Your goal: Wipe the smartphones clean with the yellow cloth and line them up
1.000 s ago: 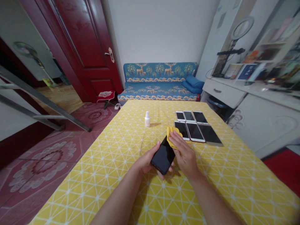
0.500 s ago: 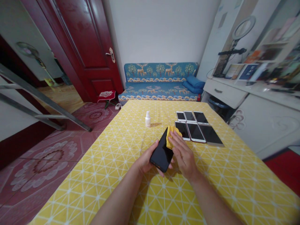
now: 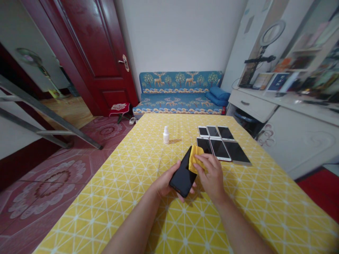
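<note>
A black smartphone (image 3: 182,176) is tilted above the table, screen up, gripped from below and the side by my left hand (image 3: 167,180). The left thumb lies along its left edge, and fingertips show at its right edge. My right hand (image 3: 212,174) pinches a folded yellow cloth (image 3: 194,159) between thumb and fingers. That cloth lies over the upper right part of the phone's screen. Left of and beyond the phone, a small white bottle (image 3: 166,136) stands upright.
Several phones lie screen up in two rows at the right, among them a white-framed phone (image 3: 220,150) and a larger dark one (image 3: 237,152). A yellow patterned tablecloth (image 3: 127,197) covers the table. Beyond are a blue sofa (image 3: 174,100) and, at right, a white cabinet (image 3: 304,137).
My right hand's fingers have gone from lying flat on the cloth to pinching it. The cloth has shifted slightly down over the screen. My left hand still holds the phone.
</note>
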Action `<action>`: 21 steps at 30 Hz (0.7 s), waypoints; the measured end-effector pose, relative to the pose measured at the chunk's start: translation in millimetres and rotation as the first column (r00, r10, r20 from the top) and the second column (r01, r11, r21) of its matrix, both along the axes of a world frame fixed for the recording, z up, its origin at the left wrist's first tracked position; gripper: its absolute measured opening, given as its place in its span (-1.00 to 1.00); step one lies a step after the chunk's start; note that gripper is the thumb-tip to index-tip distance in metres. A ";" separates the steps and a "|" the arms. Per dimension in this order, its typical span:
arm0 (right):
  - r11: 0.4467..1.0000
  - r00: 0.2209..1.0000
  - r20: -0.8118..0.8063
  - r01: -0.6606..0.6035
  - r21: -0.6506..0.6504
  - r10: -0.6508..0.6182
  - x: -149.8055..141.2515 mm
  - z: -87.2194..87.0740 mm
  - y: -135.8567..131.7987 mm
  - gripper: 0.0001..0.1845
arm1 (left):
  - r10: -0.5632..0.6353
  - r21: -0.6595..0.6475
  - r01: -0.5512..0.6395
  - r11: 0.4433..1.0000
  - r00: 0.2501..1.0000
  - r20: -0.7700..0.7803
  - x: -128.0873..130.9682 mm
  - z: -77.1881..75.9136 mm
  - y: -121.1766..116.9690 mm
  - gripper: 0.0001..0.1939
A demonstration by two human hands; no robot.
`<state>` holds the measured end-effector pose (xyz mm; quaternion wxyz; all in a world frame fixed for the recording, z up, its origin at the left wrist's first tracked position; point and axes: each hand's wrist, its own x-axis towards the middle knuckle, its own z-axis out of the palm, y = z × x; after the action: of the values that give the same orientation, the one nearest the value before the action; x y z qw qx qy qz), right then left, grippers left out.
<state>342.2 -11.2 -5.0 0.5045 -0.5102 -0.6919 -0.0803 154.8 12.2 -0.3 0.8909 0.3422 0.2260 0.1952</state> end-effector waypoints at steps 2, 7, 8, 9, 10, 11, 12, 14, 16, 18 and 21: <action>1.000 1.000 0.013 -0.001 -0.005 0.001 -0.4 -1.4 0.0 -0.79 | -0.003 0.002 0.003 1.000 1.000 0.002 0.8 -2.1 0.3 -0.27; 1.000 1.000 -0.007 0.006 -0.017 -0.006 -3.6 -2.4 -1.1 -0.87 | 0.007 0.017 -0.007 1.000 1.000 -0.016 1.5 -1.1 -0.8 -0.28; 1.000 1.000 -0.026 0.013 -0.017 -0.013 -3.9 -2.0 -1.4 -0.87 | 0.010 0.019 -0.009 1.000 1.000 -0.023 1.4 0.1 -1.2 -0.27; 1.000 0.999 -0.048 0.020 -0.016 -0.021 -4.0 -1.4 -1.6 -0.88 | 0.011 0.019 -0.010 1.000 0.999 -0.031 1.1 1.3 -1.7 -0.27; 1.000 0.997 -0.069 0.027 -0.017 -0.028 -3.9 -0.8 -1.8 -0.88 | 0.011 0.019 -0.010 1.000 0.999 -0.040 0.9 2.4 -2.0 -0.27; 0.999 0.996 -0.086 0.032 -0.019 -0.033 -3.7 -0.2 -1.9 -0.88 | 0.010 0.019 -0.009 1.000 0.999 -0.050 0.7 3.1 -2.1 -0.26; 0.999 0.995 -0.096 0.034 -0.022 -0.036 -3.4 0.2 -1.9 -0.88 | 0.010 0.021 -0.009 1.000 0.998 -0.060 0.6 3.3 -2.1 -0.26; 0.999 0.994 -0.098 0.034 -0.032 -0.037 -3.0 0.3 -1.8 -0.90 | 0.008 0.031 -0.006 0.999 0.997 -0.072 0.9 2.3 -1.7 -0.26; 0.998 0.994 -0.097 0.037 -0.045 -0.041 -3.1 -0.3 -1.4 -0.91 | 0.006 0.051 -0.003 0.999 0.997 -0.073 1.9 0.3 -1.3 -0.26; 0.998 0.992 -0.112 0.049 -0.049 -0.055 -3.7 -1.3 -0.9 -0.90 | 0.009 0.069 -0.004 0.998 0.997 -0.071 3.6 -1.4 -1.5 -0.26; 0.995 0.983 -0.162 0.073 -0.062 -0.082 -4.4 -2.5 -0.5 -0.85 | 0.033 0.080 -0.026 0.996 0.996 -0.082 6.3 -2.2 -3.0 -0.29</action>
<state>337.8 -11.7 -7.5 0.5420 -0.5554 -0.6295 -0.0380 161.1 9.2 -2.5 0.8635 0.3815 0.2603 0.2026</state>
